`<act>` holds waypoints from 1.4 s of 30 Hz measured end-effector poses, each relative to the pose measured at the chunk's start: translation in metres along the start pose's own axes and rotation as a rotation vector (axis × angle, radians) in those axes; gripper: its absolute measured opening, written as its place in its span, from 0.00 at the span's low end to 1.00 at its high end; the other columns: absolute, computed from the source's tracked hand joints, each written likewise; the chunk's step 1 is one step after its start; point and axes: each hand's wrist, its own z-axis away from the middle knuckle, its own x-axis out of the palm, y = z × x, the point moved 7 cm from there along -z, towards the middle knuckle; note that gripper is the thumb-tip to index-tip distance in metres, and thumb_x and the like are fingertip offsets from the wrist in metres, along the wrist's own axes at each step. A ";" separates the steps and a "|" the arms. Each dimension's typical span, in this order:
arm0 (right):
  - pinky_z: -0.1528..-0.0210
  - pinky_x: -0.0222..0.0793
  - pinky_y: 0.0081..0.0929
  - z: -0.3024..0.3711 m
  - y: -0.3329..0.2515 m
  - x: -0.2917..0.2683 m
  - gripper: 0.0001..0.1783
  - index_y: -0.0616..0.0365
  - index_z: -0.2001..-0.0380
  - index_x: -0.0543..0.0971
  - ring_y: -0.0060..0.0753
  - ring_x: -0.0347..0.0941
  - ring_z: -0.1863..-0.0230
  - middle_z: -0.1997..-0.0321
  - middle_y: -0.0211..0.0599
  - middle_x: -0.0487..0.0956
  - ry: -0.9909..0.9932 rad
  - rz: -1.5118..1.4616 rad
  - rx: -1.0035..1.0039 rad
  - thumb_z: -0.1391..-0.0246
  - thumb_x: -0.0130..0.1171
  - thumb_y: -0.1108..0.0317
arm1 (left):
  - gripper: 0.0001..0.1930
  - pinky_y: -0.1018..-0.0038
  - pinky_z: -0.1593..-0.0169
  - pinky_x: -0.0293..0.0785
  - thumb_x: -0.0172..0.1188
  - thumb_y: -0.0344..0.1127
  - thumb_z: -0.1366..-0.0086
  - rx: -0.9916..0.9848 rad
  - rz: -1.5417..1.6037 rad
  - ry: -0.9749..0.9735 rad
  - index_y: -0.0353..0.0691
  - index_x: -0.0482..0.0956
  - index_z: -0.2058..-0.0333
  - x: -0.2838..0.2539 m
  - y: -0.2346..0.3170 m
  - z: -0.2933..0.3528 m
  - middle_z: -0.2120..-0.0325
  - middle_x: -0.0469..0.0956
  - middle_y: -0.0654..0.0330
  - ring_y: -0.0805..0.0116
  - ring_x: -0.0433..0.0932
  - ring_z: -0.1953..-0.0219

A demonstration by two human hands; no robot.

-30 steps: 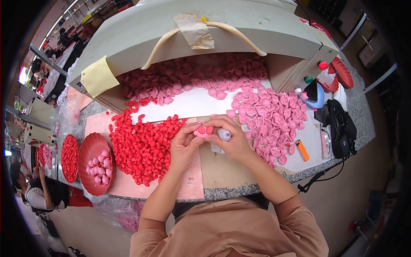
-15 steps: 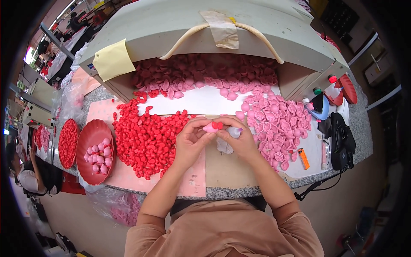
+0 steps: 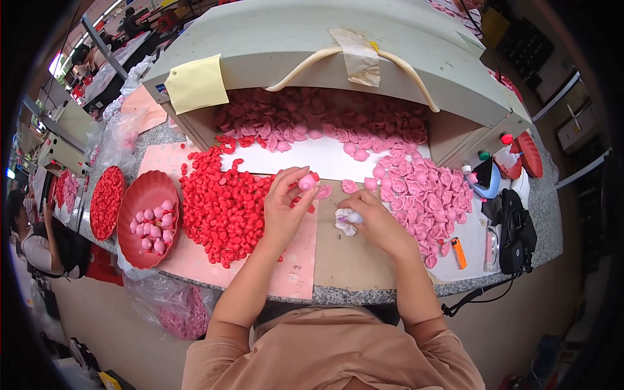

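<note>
In my left hand (image 3: 286,211), between thumb and fingers, is a small round pink piece (image 3: 307,183) with a bit of red at its side. My right hand (image 3: 382,224) grips a small whitish squeeze bottle (image 3: 351,215), mostly covered by the fingers. A crumpled white tissue (image 3: 344,229) lies against the bottle, over the brown board (image 3: 348,263). Two loose pink petal-like pieces (image 3: 350,187) rest between my hands. Glossy red caps (image 3: 224,214) are heaped left of my left hand; pink petal-shaped and round pieces (image 3: 426,195) are heaped right of my right hand.
A grey metal housing (image 3: 416,58) with more pink pieces stands ahead. At left are a red dish (image 3: 123,244) of pink balls and a dish of red caps (image 3: 107,205). At right lie an orange lighter (image 3: 459,253), a black bag (image 3: 517,224) and a blue holder (image 3: 487,182).
My hands have moved apart. The left turned up with the pink piece; the right lowered the bottle to the tissue. The view has shifted slightly.
</note>
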 end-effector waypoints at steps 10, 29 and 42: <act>0.56 0.63 0.19 -0.011 -0.004 -0.026 0.14 0.59 0.58 0.73 0.19 0.67 0.59 0.60 0.29 0.71 0.497 -0.521 -0.010 0.50 0.60 0.73 | 0.18 0.78 0.57 0.75 0.61 0.21 0.47 -0.004 -0.213 -0.076 0.34 0.76 0.55 0.020 0.005 0.007 0.58 0.72 0.55 0.68 0.75 0.57; 0.71 0.65 0.12 -0.017 0.002 0.017 0.16 0.59 0.56 0.67 0.14 0.67 0.71 0.66 0.27 0.73 0.267 -0.919 0.177 0.45 0.58 0.68 | 0.19 0.73 0.57 0.74 0.62 0.18 0.52 0.244 -0.457 -0.138 0.33 0.77 0.58 0.029 0.014 0.018 0.59 0.75 0.53 0.62 0.77 0.59; 0.72 0.66 0.13 -0.016 -0.005 0.000 0.14 0.57 0.59 0.68 0.14 0.68 0.72 0.68 0.28 0.72 0.367 -0.877 0.102 0.47 0.58 0.71 | 0.15 0.75 0.53 0.66 0.68 0.32 0.52 0.508 -0.853 -0.132 0.41 0.81 0.63 0.032 0.047 0.009 0.65 0.79 0.59 0.65 0.69 0.53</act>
